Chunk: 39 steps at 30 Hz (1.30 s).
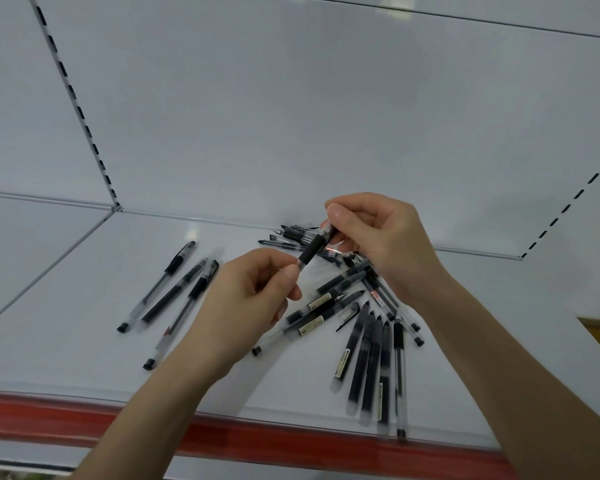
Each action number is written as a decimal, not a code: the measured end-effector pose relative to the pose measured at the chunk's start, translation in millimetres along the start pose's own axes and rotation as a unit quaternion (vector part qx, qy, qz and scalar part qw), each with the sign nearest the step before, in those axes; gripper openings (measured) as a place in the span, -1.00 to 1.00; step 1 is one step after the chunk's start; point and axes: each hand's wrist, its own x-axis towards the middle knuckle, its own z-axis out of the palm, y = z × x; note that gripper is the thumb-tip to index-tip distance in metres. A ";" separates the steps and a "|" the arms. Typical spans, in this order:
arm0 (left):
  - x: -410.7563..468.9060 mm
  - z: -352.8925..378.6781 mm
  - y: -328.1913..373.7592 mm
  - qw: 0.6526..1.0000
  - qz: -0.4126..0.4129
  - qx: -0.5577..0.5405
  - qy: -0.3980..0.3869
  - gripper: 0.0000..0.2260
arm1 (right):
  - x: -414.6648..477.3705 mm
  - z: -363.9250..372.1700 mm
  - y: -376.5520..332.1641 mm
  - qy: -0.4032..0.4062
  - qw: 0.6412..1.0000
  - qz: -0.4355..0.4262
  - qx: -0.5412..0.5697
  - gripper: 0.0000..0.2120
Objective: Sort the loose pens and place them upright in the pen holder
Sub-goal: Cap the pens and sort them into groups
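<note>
- Broadly, a white shelf [84, 306] is stretching across the view, backed by a white panel [291, 98] and edged at the front by a red strip [49, 415]; slotted uprights [73, 98] are running up the panel at left and right.
- Both forearms are reaching in from the bottom edge and meeting above the middle of the shelf.
- The right hand [381, 237] is curling its fingers inward, thumb and forefinger pinching the clear upper end of a held pen [314, 249].
- The left hand [250, 299] is half closed, thumb and forefinger pinching the lower end of that same pen, just below its black grip.
- The held pen is sitting tilted between the two hands, raised clear of the shelf.
- A loose pile of pens [333, 292] is lying criss-crossed beneath and behind the hands, partly hidden by them.
- A row of dark pens [371, 362] is lying side by side near the front edge, right of centre, touching one another.
- Three pens [174, 289] are lying apart from the pile to the left, slanting roughly parallel, caps toward the back.
- Small printed labels are showing on some barrels, too small to read.
</note>
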 end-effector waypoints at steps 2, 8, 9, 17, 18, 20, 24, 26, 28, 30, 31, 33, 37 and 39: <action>-0.1 1.6 -0.3 1.000 -0.003 -0.020 0.002 -0.87 | -2.4 3.6 1.1 0.012 1.000 -0.016 -0.009 -0.91; 0.6 4.1 -5.2 0.999 0.000 -0.036 0.018 -0.87 | -7.3 13.7 4.5 0.025 0.999 -0.039 -0.003 -0.88; 1.0 3.7 -6.5 0.999 -0.004 -0.030 0.019 -0.86 | -7.3 13.9 6.5 0.021 0.999 -0.032 -0.005 -0.88; 9.2 -41.3 -33.8 0.940 0.033 0.306 0.148 -0.94 | -0.5 -9.3 39.0 -0.028 0.985 0.040 -0.166 -0.89; 8.9 -49.4 -38.5 0.920 0.033 0.354 0.168 -0.93 | -0.5 -13.9 44.0 -0.018 0.977 0.031 -0.211 -0.88; 8.1 -61.4 -46.7 0.888 0.016 0.425 0.174 -0.90 | -1.3 -22.2 49.6 -0.018 0.957 0.021 -0.290 -0.89; 7.5 -66.8 -52.9 0.855 -0.005 0.492 0.164 -0.85 | -3.8 -31.8 51.6 -0.053 0.927 0.018 -0.371 -0.88; 6.6 -63.5 -52.6 0.844 0.017 0.507 0.172 -0.82 | -5.1 -34.2 50.6 -0.068 0.918 0.012 -0.390 -0.88; 3.2 -56.3 -47.8 0.853 0.068 0.491 0.163 -0.85 | -4.5 -35.5 50.4 -0.075 0.913 0.004 -0.400 -0.88; -2.7 -45.4 -40.9 0.876 0.086 0.467 0.090 -0.85 | -2.6 -34.5 50.8 -0.072 0.914 -0.005 -0.399 -0.89; -5.2 -40.0 -39.2 0.882 0.072 0.463 0.039 -0.81 | -1.1 -32.7 51.1 -0.073 0.915 -0.012 -0.396 -0.90; -7.0 -32.0 -38.1 0.869 0.040 0.491 -0.034 -0.75 | 1.5 -27.1 51.4 -0.087 0.918 -0.023 -0.386 -0.90; -8.2 -26.2 -38.3 0.857 0.029 0.512 -0.049 -0.78 | -1.3 -8.9 44.0 -0.166 0.912 -0.049 -0.372 -0.88; -7.4 -26.3 -39.8 0.856 0.028 0.514 -0.046 -0.79 | -5.9 0.4 40.0 -0.224 0.889 -0.077 -0.392 -0.89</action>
